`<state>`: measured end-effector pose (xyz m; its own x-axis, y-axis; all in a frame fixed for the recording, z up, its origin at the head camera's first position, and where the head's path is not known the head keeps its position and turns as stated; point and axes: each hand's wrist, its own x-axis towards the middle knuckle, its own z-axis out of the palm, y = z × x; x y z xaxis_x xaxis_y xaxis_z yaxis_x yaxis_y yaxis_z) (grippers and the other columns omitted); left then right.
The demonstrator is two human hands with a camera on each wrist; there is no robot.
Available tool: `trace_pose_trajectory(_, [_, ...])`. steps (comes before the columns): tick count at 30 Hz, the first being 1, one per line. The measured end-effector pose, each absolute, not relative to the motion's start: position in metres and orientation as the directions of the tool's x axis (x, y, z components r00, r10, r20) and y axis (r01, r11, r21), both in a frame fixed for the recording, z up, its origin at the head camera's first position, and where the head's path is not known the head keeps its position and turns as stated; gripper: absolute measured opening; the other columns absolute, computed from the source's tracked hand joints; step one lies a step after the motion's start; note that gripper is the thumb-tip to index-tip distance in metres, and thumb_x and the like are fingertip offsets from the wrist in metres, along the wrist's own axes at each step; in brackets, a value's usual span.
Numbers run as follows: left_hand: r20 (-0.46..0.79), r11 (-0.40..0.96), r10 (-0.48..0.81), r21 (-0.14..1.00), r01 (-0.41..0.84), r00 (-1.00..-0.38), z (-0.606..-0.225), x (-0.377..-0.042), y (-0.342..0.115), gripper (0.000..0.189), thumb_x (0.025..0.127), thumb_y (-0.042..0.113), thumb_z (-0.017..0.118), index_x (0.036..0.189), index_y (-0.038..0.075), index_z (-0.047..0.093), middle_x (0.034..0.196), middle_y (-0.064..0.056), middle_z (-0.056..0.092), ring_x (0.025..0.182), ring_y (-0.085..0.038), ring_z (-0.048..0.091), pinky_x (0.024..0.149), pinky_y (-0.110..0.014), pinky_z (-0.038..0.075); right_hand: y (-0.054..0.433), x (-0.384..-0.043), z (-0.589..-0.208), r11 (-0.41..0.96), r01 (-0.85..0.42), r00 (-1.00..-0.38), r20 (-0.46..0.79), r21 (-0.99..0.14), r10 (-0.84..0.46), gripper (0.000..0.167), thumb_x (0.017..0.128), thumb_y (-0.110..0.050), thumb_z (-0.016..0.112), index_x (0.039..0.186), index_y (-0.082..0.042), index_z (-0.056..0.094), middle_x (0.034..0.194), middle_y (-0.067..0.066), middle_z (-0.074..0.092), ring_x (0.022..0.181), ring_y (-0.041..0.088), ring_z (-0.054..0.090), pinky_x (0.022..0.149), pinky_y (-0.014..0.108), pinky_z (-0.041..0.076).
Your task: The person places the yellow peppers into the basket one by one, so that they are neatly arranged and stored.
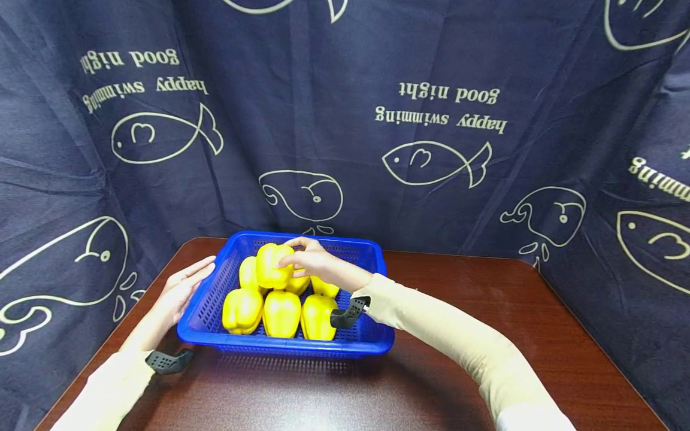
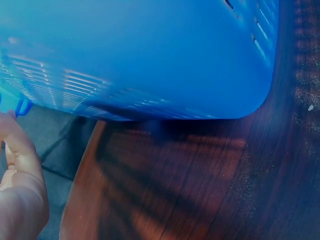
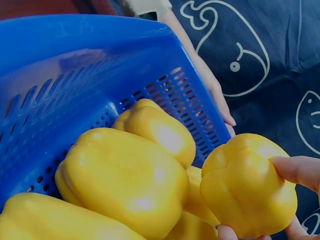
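Note:
A blue plastic basket (image 1: 291, 346) with slotted walls holds several yellow bell peppers (image 1: 282, 314). My right hand (image 1: 315, 261) reaches in over the basket from the right and grips one yellow bell pepper (image 3: 248, 186), raised above the others. Its thumb presses the pepper's side, and its fingertips show along the lower edge in the right wrist view. My left hand (image 1: 183, 290) lies along the outside of the basket's left wall, its straight fingers at the rim. In the left wrist view, part of this hand (image 2: 22, 185) shows at the left edge beside the blue wall.
The basket is on a dark reddish-brown wooden table (image 1: 458, 299), toward its left side. A dark blue curtain (image 1: 345, 120) with white fish and whale drawings hangs behind and at both sides. Black straps (image 1: 350, 312) are at both wrists.

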<state>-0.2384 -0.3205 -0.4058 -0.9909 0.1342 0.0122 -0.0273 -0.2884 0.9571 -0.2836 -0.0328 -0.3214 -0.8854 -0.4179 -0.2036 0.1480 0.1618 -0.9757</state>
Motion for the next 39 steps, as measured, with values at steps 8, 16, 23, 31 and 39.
trace_pose_trajectory(8, [-0.051, -0.276, 0.075, 0.959, -0.07, -0.996, -0.404, -0.237, -0.318, 0.039, 0.097, 0.024, 0.056, 0.137, 0.027, 0.054, 0.101, 0.017, 0.071, 0.091, -0.002, 0.069, 0.077, -0.019, 0.056, -0.044, -0.287, -0.334, 0.181, 0.145, -0.905, -0.204, -0.973, -0.373, 0.046, 0.073, -0.003, 0.074, 0.116, -0.008, 0.058, 0.093, 0.002, 0.054, 0.084, 0.02, 0.056, 0.089, 0.043, 0.055])
trace_pose_trajectory(16, [-0.074, -0.307, 0.074, 0.947, -0.093, -0.995, -0.402, -0.235, -0.318, 0.029, 0.099, 0.02, 0.053, 0.124, 0.031, 0.062, 0.099, 0.016, 0.072, 0.089, -0.003, 0.069, 0.075, -0.019, 0.057, -0.05, -0.285, -0.335, 0.187, 0.133, -0.908, -0.196, -0.973, -0.369, 0.047, 0.074, -0.003, 0.074, 0.117, -0.006, 0.056, 0.091, 0.002, 0.053, 0.084, 0.017, 0.055, 0.091, 0.048, 0.053])
trace_pose_trajectory(23, [-0.061, -0.293, 0.075, 0.953, -0.08, -0.995, -0.402, -0.236, -0.318, 0.027, 0.099, 0.02, 0.052, 0.122, 0.031, 0.063, 0.1, 0.018, 0.071, 0.091, -0.002, 0.069, 0.077, -0.019, 0.056, -0.054, -0.289, -0.34, 0.23, 0.106, -0.917, -0.185, -0.967, -0.353, 0.044, 0.073, -0.002, 0.076, 0.113, -0.007, 0.059, 0.088, 0.002, 0.055, 0.08, 0.015, 0.056, 0.083, 0.042, 0.057])
trace_pose_trajectory(31, [-0.072, -0.281, 0.064, 0.956, -0.087, -0.995, -0.402, -0.236, -0.318, 0.027, 0.099, 0.023, 0.054, 0.123, 0.032, 0.062, 0.1, 0.018, 0.071, 0.09, -0.001, 0.068, 0.077, -0.018, 0.056, -0.055, -0.287, -0.342, 0.247, 0.111, -0.923, -0.192, -0.963, -0.333, 0.046, 0.072, -0.003, 0.076, 0.114, -0.007, 0.058, 0.089, 0.003, 0.057, 0.077, 0.014, 0.056, 0.074, 0.035, 0.058])
trace_pose_trajectory(39, [-0.052, -0.294, 0.076, 0.953, -0.072, -0.996, -0.403, -0.236, -0.317, 0.024, 0.099, 0.02, 0.052, 0.116, 0.032, 0.064, 0.1, 0.018, 0.071, 0.09, -0.001, 0.068, 0.076, -0.018, 0.056, -0.053, -0.287, -0.342, 0.241, 0.12, -0.917, -0.2, -0.963, -0.345, 0.047, 0.074, -0.004, 0.076, 0.117, -0.008, 0.058, 0.095, 0.004, 0.06, 0.083, 0.015, 0.057, 0.082, 0.039, 0.057])
